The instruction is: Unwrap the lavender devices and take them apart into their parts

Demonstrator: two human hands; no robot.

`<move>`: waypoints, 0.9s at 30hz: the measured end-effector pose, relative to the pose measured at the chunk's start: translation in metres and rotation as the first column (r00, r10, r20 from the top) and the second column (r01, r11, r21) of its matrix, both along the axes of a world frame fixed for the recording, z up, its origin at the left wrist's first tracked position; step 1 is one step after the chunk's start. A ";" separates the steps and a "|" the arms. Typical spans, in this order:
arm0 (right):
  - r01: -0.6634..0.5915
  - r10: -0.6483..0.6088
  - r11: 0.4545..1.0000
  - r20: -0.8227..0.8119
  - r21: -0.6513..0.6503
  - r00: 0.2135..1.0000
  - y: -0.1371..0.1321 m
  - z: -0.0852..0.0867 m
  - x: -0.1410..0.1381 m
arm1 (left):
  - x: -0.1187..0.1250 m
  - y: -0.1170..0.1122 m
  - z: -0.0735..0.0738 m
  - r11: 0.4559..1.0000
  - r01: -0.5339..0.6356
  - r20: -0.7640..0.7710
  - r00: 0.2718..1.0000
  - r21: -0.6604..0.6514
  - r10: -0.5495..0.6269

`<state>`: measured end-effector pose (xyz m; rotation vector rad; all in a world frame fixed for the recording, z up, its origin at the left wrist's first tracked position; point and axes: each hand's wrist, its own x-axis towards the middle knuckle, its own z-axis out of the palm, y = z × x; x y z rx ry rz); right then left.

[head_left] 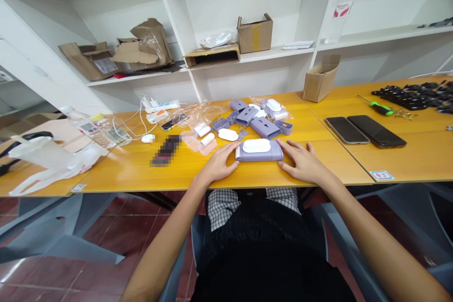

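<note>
Seen in the middle of the yellow wooden counter (116, 174): a long purple plastic case (260, 155) with a white oval piece (256, 146) on top, lying flat near the front edge. Placed just left of the case: the left hand (220, 164), open wide, with spread fingers (231, 153) reaching the short end and nothing held in the palm. Placed just right of the case: the right hand (300, 161), open wide too, also reaching the other short end and holding nothing.

Heaped just behind the case: many smaller purple plastic parts (247, 115), next to clear plastic bags (274, 109). Lying left of the case: a see-through pink plastic piece (198, 144) and a dark thing too blurred to tell (166, 150). Farther left: a crumpled white plastic bag (49, 165) near a white power strip (159, 106) with white cables.

Lying on the right part of the counter: two flat black phones (361, 131), a screwdriver with a green handle (382, 109), and a pile of small black parts (406, 96). Standing up above: white shelves (233, 73) with torn brown cardboard boxes (145, 47). Seen down below: a red tile floor (53, 269).
</note>
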<state>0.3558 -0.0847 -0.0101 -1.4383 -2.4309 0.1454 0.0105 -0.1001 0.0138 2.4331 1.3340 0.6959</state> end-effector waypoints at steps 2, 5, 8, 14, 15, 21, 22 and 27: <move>0.004 -0.004 1.000 0.001 0.004 1.000 -0.001 0.002 -0.002 | -0.001 0.001 0.000 1.000 -0.001 0.020 1.000 -0.016 0.001; 0.006 -0.006 1.000 -0.003 0.022 1.000 -0.001 0.003 -0.002 | -0.003 0.003 -0.001 0.998 0.017 0.035 0.999 -0.054 -0.016; 0.002 -0.002 0.999 -0.010 0.038 1.000 -0.001 0.001 -0.002 | -0.005 0.005 -0.003 0.997 0.036 0.045 0.998 -0.071 -0.032; 0.005 -0.004 0.999 -0.014 0.053 1.000 0.001 -0.001 -0.001 | -0.005 0.004 -0.001 0.995 0.060 0.068 0.996 -0.082 -0.055; 0.004 -0.004 0.999 -0.015 0.048 1.000 0.001 -0.001 -0.001 | -0.005 0.003 0.000 0.995 0.065 0.068 0.996 -0.081 -0.059; -0.009 0.010 1.000 -0.050 0.019 0.999 -0.001 0.002 -0.001 | -0.002 0.000 0.003 0.997 0.045 0.033 0.999 -0.061 -0.043; -0.009 0.010 1.000 -0.053 0.019 0.999 -0.001 0.002 -0.001 | -0.001 0.000 0.003 0.998 0.042 0.025 0.999 -0.057 -0.041; -0.006 0.007 1.000 -0.043 0.029 0.999 -0.001 0.002 -0.001 | -0.001 0.001 0.002 0.997 0.020 0.002 1.000 -0.079 -0.020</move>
